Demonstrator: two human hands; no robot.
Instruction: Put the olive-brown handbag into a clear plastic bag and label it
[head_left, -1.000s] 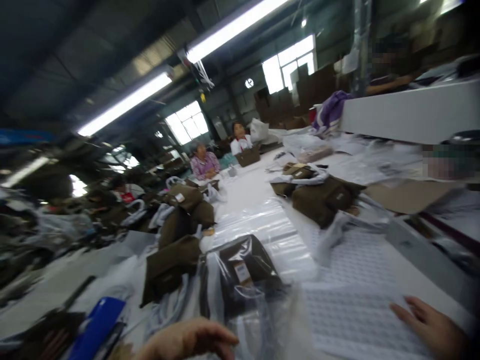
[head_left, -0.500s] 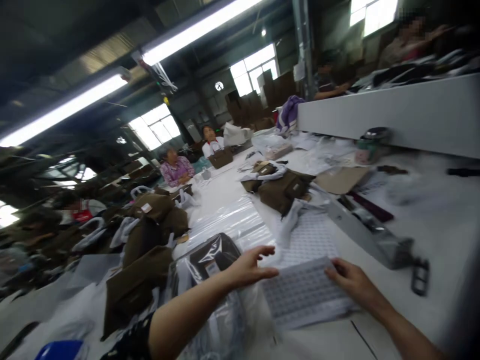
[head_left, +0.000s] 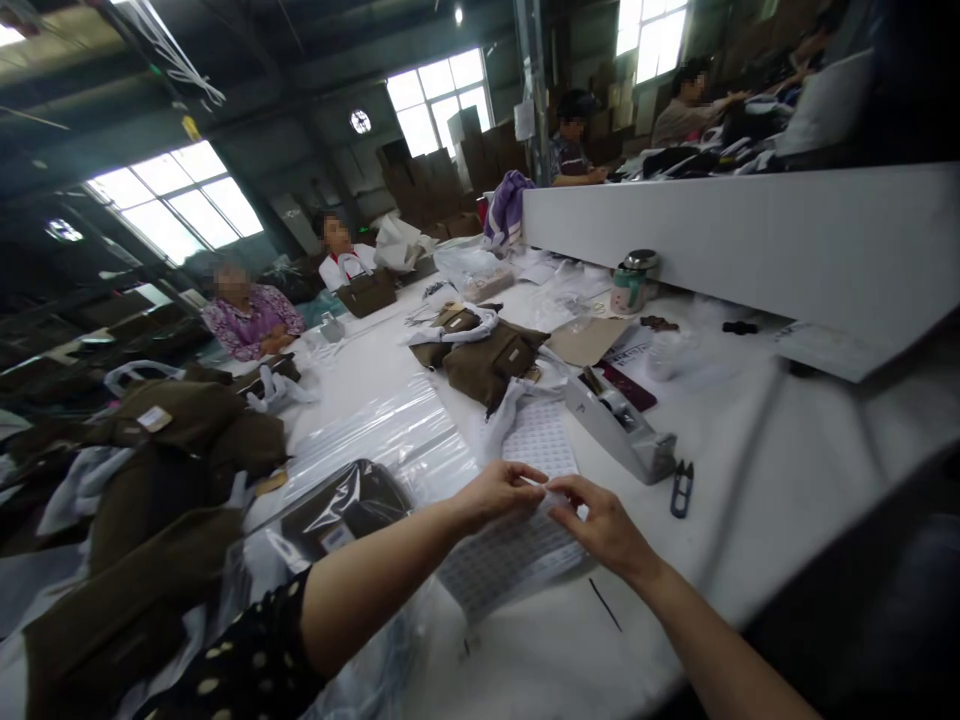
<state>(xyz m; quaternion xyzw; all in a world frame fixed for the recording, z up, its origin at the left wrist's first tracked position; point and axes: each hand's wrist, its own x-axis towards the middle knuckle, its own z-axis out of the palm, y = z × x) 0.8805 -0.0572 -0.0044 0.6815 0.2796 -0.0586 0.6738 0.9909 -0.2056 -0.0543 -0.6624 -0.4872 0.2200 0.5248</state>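
My left hand (head_left: 504,494) and my right hand (head_left: 600,520) meet at their fingertips over the upper part of a printed sheet (head_left: 510,560). Both are closed in a pinch; what is between the fingers is too small to make out. A second printed sheet (head_left: 541,440) lies just beyond, partly under white wrapping. Left of my left hand is a dark item in clear plastic (head_left: 352,505), with flat clear bags (head_left: 390,430) behind it.
Brown bags (head_left: 172,430) are piled at left, and another brown bag (head_left: 491,365) lies mid-table. A tape dispenser (head_left: 622,430), small snips (head_left: 681,490) and a jar (head_left: 630,285) stand or lie at right. People sit across the table.
My hands have come together at the fingertips. My right hand has left the sheet's right edge, and my left fingers have closed. The view has turned to the right.
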